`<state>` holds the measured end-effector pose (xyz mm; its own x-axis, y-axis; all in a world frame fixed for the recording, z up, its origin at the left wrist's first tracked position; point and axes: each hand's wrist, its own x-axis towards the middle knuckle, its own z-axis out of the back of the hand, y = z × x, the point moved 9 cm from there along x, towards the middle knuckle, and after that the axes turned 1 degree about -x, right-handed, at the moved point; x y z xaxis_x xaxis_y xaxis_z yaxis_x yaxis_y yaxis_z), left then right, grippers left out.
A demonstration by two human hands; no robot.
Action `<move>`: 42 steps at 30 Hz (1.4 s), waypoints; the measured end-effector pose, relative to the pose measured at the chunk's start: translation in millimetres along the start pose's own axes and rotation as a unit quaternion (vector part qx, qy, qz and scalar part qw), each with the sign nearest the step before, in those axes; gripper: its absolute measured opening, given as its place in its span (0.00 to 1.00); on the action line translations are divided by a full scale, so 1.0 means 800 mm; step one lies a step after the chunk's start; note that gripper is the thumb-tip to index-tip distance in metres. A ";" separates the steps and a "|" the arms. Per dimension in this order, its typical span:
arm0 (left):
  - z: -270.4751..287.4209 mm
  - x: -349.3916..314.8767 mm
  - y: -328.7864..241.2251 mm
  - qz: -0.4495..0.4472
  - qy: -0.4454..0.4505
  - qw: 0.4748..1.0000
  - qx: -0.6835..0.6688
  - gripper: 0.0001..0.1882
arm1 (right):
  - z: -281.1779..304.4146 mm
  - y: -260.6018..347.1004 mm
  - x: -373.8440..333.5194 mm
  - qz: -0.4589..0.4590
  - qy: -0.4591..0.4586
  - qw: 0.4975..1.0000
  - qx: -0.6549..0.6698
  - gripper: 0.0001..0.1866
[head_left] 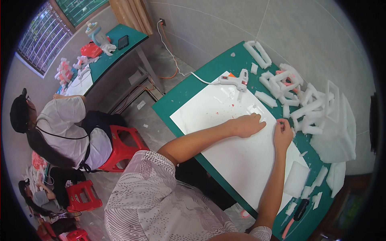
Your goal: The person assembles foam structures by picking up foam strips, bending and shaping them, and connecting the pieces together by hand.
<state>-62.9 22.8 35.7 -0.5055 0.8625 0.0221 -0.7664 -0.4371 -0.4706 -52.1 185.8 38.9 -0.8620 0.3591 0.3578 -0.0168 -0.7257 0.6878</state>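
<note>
My left hand (249, 125) rests over a large white board (241, 160), its fingers curled in. Close to its fingertips lies a small, clear, shiny patch on the board; what the fingers hold, if anything, is hidden. To its right, my right hand (283, 135) is raised with thumb and fingers pinched together near the board's edge. Anything in that pinch is too small to name. Beyond the hands sits a white hot glue gun (238, 80), its nozzle pointing toward me. White foam strips (307, 110) are heaped just right of my right hand.
The board lies on a green table (189, 100). A foam block (296, 178) and a black-handled cutter (300, 209) are near its right end. A cord (205, 82) runs from the glue gun toward a wall socket. At left, a person (60, 132) sits on a red stool (124, 150).
</note>
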 end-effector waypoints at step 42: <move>0.003 -0.004 -0.001 -0.053 -0.064 0.996 -0.027 0.18 | 0.007 -0.020 0.002 -0.018 -0.022 0.999 0.044 0.05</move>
<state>-61.7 19.7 37.7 -0.4717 0.8621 0.1852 -0.7979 -0.3279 -0.5059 -50.5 201.4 31.6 -0.8388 0.4112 0.3568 -0.0017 -0.6574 0.7536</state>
